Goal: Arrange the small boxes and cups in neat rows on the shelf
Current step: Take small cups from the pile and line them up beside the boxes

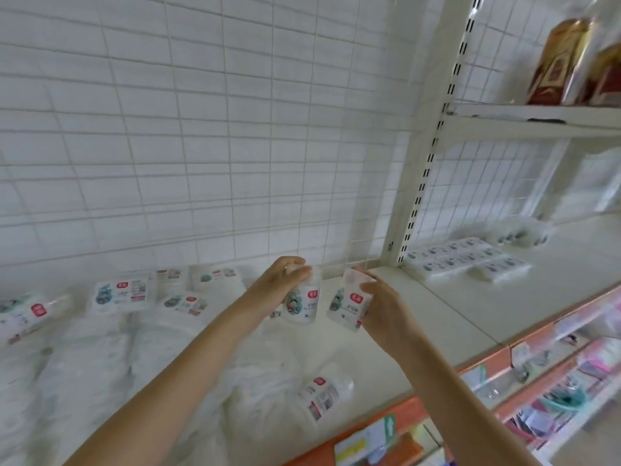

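Fingers of the left hand [280,280] wrap one upright cup [304,302]; the right hand [381,306] grips a tilted cup [346,306] just beside it, both above the shelf [437,317] near its back grid.

Two bare forearms, sleeveless to the frame edge; hands [386,306] without rings.

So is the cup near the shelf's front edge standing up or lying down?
Lying down. The cup rests on its side on the shelf, its label facing up, untouched by either hand.
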{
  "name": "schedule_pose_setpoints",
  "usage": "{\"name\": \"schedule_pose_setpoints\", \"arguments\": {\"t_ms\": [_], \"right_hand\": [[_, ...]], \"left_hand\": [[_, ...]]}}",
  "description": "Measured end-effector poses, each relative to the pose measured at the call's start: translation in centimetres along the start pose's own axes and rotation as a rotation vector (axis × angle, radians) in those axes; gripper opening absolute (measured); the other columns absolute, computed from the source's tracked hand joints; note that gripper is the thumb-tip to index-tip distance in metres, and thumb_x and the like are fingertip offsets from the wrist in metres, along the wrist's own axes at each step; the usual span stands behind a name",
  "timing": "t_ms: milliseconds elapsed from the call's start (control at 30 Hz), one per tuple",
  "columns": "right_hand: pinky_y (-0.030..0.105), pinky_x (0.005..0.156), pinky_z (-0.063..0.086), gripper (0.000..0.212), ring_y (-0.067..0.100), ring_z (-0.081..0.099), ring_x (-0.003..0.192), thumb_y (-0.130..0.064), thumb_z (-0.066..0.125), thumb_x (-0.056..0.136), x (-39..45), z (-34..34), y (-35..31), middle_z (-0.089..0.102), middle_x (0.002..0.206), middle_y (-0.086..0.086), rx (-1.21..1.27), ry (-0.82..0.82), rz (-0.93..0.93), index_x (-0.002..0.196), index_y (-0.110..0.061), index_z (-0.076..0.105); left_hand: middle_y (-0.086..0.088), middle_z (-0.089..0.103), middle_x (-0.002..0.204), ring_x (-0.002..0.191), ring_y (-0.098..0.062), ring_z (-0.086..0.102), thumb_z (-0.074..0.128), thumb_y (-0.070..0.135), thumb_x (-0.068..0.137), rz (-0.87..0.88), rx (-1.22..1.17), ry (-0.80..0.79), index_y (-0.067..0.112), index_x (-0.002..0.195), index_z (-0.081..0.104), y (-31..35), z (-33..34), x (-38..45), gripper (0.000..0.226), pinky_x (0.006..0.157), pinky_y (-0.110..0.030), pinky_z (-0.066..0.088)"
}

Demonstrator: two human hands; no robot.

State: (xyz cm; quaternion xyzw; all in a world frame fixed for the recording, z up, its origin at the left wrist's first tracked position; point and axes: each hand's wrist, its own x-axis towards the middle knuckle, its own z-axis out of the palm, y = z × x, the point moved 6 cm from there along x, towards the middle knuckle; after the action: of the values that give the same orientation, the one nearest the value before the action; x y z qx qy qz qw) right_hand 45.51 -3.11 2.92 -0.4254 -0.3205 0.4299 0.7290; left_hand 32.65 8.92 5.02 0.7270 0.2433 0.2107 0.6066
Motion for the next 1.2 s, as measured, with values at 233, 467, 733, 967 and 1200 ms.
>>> {"name": "schedule_pose_setpoints", "arguments": {"t_ms": [233,467,733,967,1200], "right_hand": [[0.035,0.065,0.053,0.068,0.028,0.065,0.081,-0.042,0.084,0.044,0.3,0.6,1.0,0.065,0.091,0.016,0.102,0.008,0.108,0.099,-0.008,0.062],[0.034,0.06,0.054,0.05,0.022,0.065,0.075,-0.031,0.074,0.07,1.2,1.1,0.1,0.063,0.088,0.006,-0.192,0.023,0.035,0.108,-0.014,0.047],[0.036,0.087,0.05,0.069,0.024,0.061,0.103,-0.037,0.079,0.065,1.3,-0.8,-1.1,0.062,0.112,0.009,-0.355,0.067,-0.003,0.123,-0.011,0.052],[0.047,0.095,0.048,0.079,0.024,0.064,0.1,-0.046,0.081,0.057,-2.1,-3.8,-3.4,0.066,0.109,0.012,-0.464,0.249,-0.071,0.121,-0.005,0.056],[0.041,0.087,0.051,0.063,0.022,0.061,0.098,-0.062,0.069,0.061,-12.3,-11.4,-7.2,0.061,0.111,0.008,-0.401,0.654,-0.126,0.111,-0.025,0.056]], "left_hand": [[0.006,0.065,0.101,0.087,-0.006,0.062,0.056,0.038,0.086,0.019,-0.002,-0.072,0.022,0.115,0.054,0.7,2.0,-1.0,0.033,0.06,-0.012,0.043],[0.003,0.07,0.089,0.087,-0.011,0.066,0.052,0.045,0.089,0.01,0.039,-0.024,0.022,0.095,0.061,0.7,1.2,-1.3,0.025,0.081,-0.029,0.05],[0.003,0.067,0.075,0.073,-0.01,0.063,0.056,0.035,0.088,0.018,-0.054,-0.01,0.017,0.089,0.062,0.9,0.9,-0.3,0.019,0.076,-0.028,0.047],[0.012,0.065,0.069,0.064,0.0,0.06,0.055,0.037,0.088,0.059,-0.041,-0.101,0.02,0.09,0.061,1.6,5.2,1.3,0.018,0.067,-0.021,0.043],[-0.011,0.063,0.106,0.096,-0.024,0.062,0.068,0.045,0.072,0.065,-0.114,-0.382,0.011,0.113,0.052,3.4,18.1,2.4,0.056,0.085,-0.038,0.048]]}}
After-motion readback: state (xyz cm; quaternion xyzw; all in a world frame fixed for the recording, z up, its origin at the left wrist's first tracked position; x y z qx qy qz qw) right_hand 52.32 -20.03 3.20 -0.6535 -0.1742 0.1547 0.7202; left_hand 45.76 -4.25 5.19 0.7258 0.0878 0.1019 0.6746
